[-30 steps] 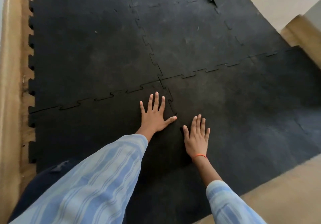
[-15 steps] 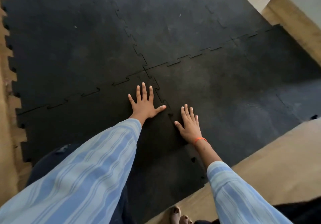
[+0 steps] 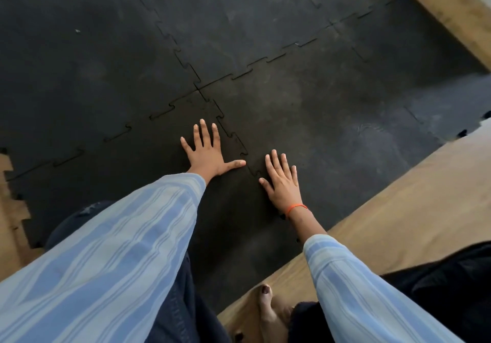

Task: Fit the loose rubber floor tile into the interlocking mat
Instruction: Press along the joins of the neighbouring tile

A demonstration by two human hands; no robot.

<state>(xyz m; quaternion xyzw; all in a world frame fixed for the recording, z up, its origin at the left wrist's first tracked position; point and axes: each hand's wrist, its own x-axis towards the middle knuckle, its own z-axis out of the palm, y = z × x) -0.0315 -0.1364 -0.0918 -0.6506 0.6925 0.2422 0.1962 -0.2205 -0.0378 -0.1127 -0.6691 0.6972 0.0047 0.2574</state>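
A black interlocking rubber mat (image 3: pixel 265 23) covers most of the floor. The near-left tile (image 3: pixel 138 167) lies under my left hand (image 3: pixel 207 153), which rests flat on it with fingers spread. My right hand (image 3: pixel 283 180), wearing an orange wrist thread, lies flat on the neighbouring near-right tile (image 3: pixel 345 143). Between the two hands runs a toothed seam (image 3: pixel 239 146); its teeth sit slightly raised and show dark gaps. The seam's nearer stretch is hidden by my arms.
Wooden floor (image 3: pixel 398 223) borders the mat at the right and near side, and shows at the left edge (image 3: pixel 10 209). My bare foot (image 3: pixel 268 308) stands on the wood close to the mat's near edge. A wooden ledge (image 3: pixel 451 10) runs along the top right.
The camera has tilted down and nearer, so the mat fills more of the view. Both hands stay flat on either side of the seam; the right hand has shifted slightly along it.
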